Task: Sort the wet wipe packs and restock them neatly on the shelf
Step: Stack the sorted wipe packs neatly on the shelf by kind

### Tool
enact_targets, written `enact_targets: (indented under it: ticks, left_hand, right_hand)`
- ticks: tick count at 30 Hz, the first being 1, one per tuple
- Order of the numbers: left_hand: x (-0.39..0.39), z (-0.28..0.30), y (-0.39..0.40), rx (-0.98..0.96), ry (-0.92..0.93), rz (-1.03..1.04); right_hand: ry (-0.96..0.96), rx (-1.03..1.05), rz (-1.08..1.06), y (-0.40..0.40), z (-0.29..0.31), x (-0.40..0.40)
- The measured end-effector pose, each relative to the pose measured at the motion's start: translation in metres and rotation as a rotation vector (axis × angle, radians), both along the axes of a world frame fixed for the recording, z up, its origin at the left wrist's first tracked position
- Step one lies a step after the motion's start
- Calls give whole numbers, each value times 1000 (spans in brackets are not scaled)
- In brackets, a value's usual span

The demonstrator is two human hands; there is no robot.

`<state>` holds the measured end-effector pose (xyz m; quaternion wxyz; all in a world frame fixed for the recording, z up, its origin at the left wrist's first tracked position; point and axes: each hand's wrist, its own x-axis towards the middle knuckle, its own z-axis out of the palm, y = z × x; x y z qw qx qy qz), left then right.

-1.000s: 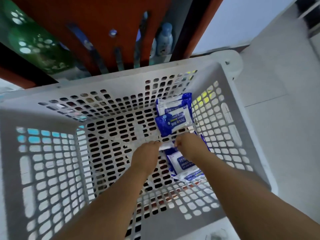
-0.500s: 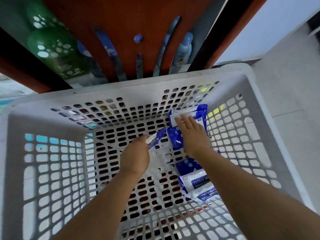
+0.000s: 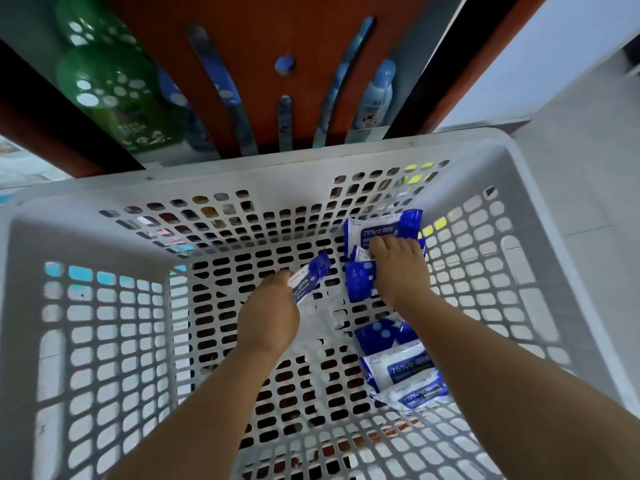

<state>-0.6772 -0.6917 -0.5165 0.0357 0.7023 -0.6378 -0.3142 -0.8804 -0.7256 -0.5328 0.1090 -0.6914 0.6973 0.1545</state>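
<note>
- Left hand [image 3: 268, 317] grips one wipe pack [image 3: 309, 276] mid-basket [image 3: 104, 216].
- Right hand [image 3: 398, 268], fingers spread, presses the far-right packs [image 3: 384, 228].
- Packs look light, soft and slick; pinching a sealed edge seems best.

Green bottles [image 3: 114, 88] and a pale blue bottle [image 3: 375, 95] are standing behind an orange slotted panel [image 3: 249, 46], while a pale tiled floor [image 3: 585, 174] is showing to the right beside a white wall [image 3: 540, 53].
</note>
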Motion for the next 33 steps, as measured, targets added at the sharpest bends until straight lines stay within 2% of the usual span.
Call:
enact_targets:
  ticks: [5,11,17,22,27,29,33]
  left_hand:
    - [-7,8,-8,-43,11,-38]
    - [-51,10,-33,-133,17,-152]
    - [-87,-4,-58,-11,159,-37]
    - [-95,-9,-63,113,69,14]
    - [-111,-19,-67,154,69,200]
    - [-114,-22,-68,143,52,251]
    - [-111,-19,-63,73,25,201]
  right_hand:
    - [-115,-63,-203,9,14,-2]
    - [-144,-128,-462,18,36,1]
    - [-457,-169,-800,18,30,0]
    - [-516,-155,-840,23,15,0]
    - [-566,-202,-936,25,7,-3]
    - [-569,-203,-956,25,7,-3]
    - [-603,-229,-965,29,10,-2]
